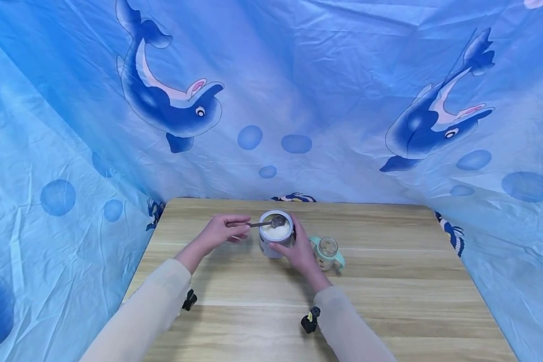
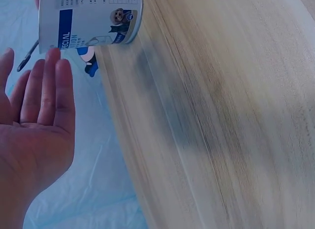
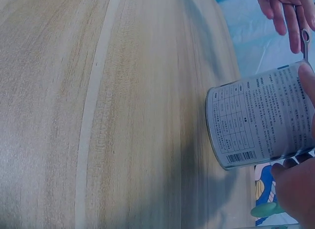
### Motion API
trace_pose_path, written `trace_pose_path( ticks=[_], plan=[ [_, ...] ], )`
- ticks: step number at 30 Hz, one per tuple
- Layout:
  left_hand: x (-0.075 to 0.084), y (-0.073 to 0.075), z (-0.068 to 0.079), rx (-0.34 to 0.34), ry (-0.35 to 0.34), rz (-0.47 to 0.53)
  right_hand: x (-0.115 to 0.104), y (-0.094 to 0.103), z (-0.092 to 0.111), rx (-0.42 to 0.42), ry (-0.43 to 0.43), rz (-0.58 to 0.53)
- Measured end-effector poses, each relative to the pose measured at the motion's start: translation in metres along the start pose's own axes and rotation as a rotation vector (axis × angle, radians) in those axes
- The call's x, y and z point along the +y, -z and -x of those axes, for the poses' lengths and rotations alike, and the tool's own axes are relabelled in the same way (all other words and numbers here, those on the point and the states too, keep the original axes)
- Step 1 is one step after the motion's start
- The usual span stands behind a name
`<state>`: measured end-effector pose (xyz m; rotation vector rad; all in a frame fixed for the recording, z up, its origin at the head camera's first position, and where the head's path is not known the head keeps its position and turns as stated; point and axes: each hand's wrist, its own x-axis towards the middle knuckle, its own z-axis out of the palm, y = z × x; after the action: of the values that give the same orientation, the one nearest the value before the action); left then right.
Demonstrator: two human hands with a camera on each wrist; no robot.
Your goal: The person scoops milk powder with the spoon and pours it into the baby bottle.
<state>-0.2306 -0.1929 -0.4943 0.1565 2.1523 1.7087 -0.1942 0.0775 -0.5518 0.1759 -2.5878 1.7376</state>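
A white tin (image 1: 264, 246) of pale powder (image 1: 277, 232) stands open-topped near the back of the table. My right hand (image 1: 300, 250) grips the tin from its right side, thumb across the front. Across the tin's mouth lies a metal spoon (image 1: 260, 224), its bowl over the powder and its handle pointing left. Beside that handle is my left hand (image 1: 219, 234); in the left wrist view its fingers (image 2: 47, 93) are extended, and the spoon handle's end (image 2: 20, 66) shows between thumb and fingers without a visible pinch. Printed text and an animal picture cover the tin's label (image 2: 98, 22).
A small clear cup (image 1: 328, 247) with mint-green handles stands right of the tin, close to my right wrist. Wood-grain table (image 1: 389, 281) spreads around them. Blue sheets (image 1: 335, 90) printed with dolphins hang behind and at both sides.
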Motion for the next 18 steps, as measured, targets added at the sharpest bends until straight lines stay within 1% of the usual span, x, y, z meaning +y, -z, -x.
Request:
trace_pose_path(
  ticks=[2,5,8,12,18],
  plan=[
    [-0.0007,0.0003,-0.0009,0.011,0.016,0.009,0.0002,-0.0006,0.0001,0.001,0.008,-0.013],
    [-0.0020,0.0005,-0.0027,0.023,0.011,-0.015,-0.0004,-0.0013,-0.0001,0.000,0.008,-0.025],
    [-0.0046,0.0006,-0.0050,0.031,0.008,-0.017,-0.0006,-0.0021,-0.0005,-0.003,-0.001,-0.026],
    [-0.0076,0.0001,-0.0069,0.031,0.018,0.015,0.0012,-0.0029,-0.0016,-0.004,-0.010,-0.024],
    [-0.0084,-0.0006,-0.0072,0.039,0.033,0.033,0.0025,-0.0032,-0.0026,-0.003,-0.015,-0.027]
  ],
)
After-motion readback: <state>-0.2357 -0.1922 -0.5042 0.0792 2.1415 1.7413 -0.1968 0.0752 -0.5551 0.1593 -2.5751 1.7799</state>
